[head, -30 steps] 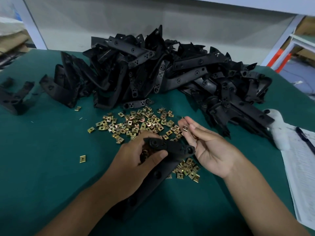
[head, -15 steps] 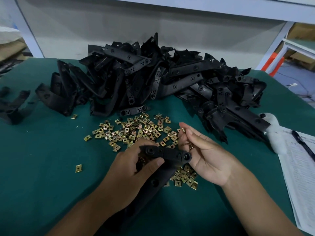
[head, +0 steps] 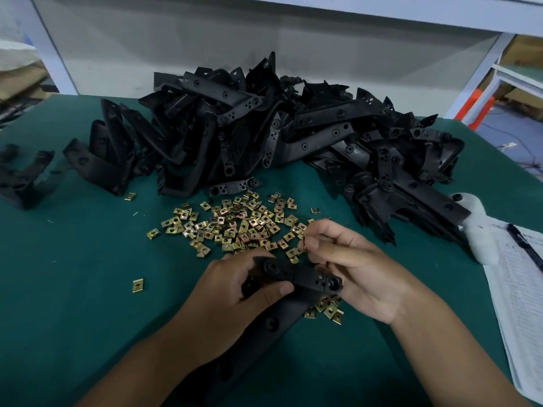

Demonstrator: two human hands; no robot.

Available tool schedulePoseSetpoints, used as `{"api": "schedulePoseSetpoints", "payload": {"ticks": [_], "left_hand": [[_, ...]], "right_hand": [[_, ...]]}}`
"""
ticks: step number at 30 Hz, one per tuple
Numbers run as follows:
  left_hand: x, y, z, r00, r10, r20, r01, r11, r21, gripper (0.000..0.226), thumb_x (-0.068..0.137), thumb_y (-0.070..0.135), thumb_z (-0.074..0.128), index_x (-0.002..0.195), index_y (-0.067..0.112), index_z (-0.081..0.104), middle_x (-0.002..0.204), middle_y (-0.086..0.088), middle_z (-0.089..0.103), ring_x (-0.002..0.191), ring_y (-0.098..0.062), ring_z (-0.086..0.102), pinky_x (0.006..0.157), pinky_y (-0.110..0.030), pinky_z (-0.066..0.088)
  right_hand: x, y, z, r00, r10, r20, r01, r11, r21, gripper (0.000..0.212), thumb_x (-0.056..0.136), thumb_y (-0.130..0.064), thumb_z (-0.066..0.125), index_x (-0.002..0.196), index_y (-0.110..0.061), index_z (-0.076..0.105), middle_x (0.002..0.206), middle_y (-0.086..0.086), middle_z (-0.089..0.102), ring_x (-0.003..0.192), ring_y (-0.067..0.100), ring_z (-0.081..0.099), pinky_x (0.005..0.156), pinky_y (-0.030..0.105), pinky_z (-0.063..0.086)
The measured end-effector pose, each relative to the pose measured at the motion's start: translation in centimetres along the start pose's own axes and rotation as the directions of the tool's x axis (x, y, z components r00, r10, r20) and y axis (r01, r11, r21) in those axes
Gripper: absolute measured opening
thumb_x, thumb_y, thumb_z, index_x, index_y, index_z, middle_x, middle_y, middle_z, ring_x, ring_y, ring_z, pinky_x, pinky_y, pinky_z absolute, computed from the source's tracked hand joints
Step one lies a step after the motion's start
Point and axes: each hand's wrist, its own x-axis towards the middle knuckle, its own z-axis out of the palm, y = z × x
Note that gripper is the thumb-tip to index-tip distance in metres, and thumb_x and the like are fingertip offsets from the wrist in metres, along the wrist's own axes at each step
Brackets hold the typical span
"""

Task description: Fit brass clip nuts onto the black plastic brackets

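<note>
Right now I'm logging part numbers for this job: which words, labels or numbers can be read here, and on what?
Paper sheet at the table's right edge: rows of print, too small and blurred to read.
Black brackets: no legible markings.
Brass clip nuts: no legible markings.
Nothing else bears text.

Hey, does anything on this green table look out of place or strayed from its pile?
Two brass clip nuts lie apart from the main scatter: one alone left of the left hand, another beside the bracket heap. Otherwise nothing stands out.
</note>
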Motion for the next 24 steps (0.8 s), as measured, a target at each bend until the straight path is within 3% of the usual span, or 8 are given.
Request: {"api": "schedulePoseSetpoints", "payload": {"ticks": [4, 12, 19, 24], "left_hand": [[0.1, 0.2, 0.0, 1.0, 0.014, 0.0, -0.014, 1.0, 0.02, 0.026, 0.085, 0.058, 0.062, 0.095, 0.035, 0.064, 0.081, 0.012, 0.07, 0.076, -0.011, 0.067, 0.068, -0.034, 0.052], [0.1, 0.5, -0.1, 0.999, 0.034, -0.009, -0.033, 0.999, 0.029, 0.025, 0.084, 0.056, 0.062, 0.094, 0.033, 0.063, 0.077, 0.011, 0.069, 0.069, -0.007, 0.064, 0.061, -0.021, 0.047], [0.2, 0.6, -0.1, 0.998, 0.056, 0.004, -0.056, 0.998, 0.024, 0.023, 0.085, 0.053, 0.062, 0.092, 0.031, 0.063, 0.076, 0.014, 0.067, 0.067, -0.003, 0.062, 0.058, -0.013, 0.043], [0.3, 0.4, -0.1, 0.999, 0.034, -0.002, -0.034, 0.999, -0.022, 0.02, 0.082, 0.053, 0.065, 0.092, 0.037, 0.062, 0.074, 0.021, 0.066, 0.067, 0.002, 0.061, 0.06, -0.01, 0.043]], "right_hand": [[-0.6, 0.0, 0.8, 0.997, -0.076, 0.019, 0.078, 0.975, -0.209, 0.014, 0.068, -0.025, 0.08, 0.079, -0.021, 0.072, 0.081, 0.002, 0.072, 0.07, 0.014, 0.067, 0.059, 0.022, 0.052], [-0.6, 0.1, 1.1, 0.989, -0.147, -0.025, 0.137, 0.962, -0.236, 0.008, 0.073, -0.021, 0.078, 0.076, -0.018, 0.071, 0.07, 0.0, 0.07, 0.063, 0.013, 0.066, 0.056, 0.021, 0.051], [-0.6, 0.2, 1.0, 0.992, -0.125, -0.004, 0.119, 0.948, -0.295, 0.013, 0.076, -0.024, 0.078, 0.083, -0.016, 0.073, 0.082, 0.007, 0.075, 0.074, 0.019, 0.07, 0.065, 0.026, 0.055], [-0.7, 0.1, 0.8, 0.987, -0.157, 0.033, 0.158, 0.921, -0.357, 0.015, 0.077, -0.033, 0.082, 0.082, -0.022, 0.074, 0.082, 0.002, 0.075, 0.074, 0.015, 0.07, 0.065, 0.024, 0.053]]}}
